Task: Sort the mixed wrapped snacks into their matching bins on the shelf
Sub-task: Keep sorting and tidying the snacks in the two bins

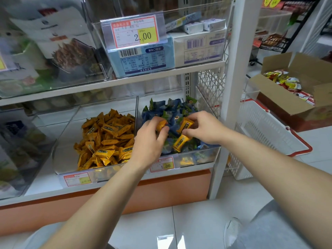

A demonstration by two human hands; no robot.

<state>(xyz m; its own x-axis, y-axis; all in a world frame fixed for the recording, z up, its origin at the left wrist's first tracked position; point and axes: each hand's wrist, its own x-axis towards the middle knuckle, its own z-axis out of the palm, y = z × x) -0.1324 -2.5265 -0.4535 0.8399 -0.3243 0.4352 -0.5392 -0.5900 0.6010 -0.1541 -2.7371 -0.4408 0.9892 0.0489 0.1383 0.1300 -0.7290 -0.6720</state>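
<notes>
Two clear bins stand side by side on the lower shelf. The left bin (pixel 62 141) holds a heap of orange wrapped snacks (pixel 106 139). The right bin (pixel 206 151) holds blue wrapped snacks (pixel 170 108) with a few orange ones mixed in. Both hands are inside the right bin. My left hand (pixel 149 141) grips an orange snack (pixel 161 124) in its curled fingers. My right hand (pixel 204 126) pinches another orange snack (pixel 186 125) between thumb and fingers. A third orange snack (pixel 180 143) lies on the blue ones between the hands.
A white shelf post (pixel 231 87) rises right of the bins. Beyond it stands a white basket with red trim (pixel 269 133) and an open cardboard box (pixel 280 97) of red and yellow packets. Upper shelf bins carry boxed goods and a price tag (pixel 134 31).
</notes>
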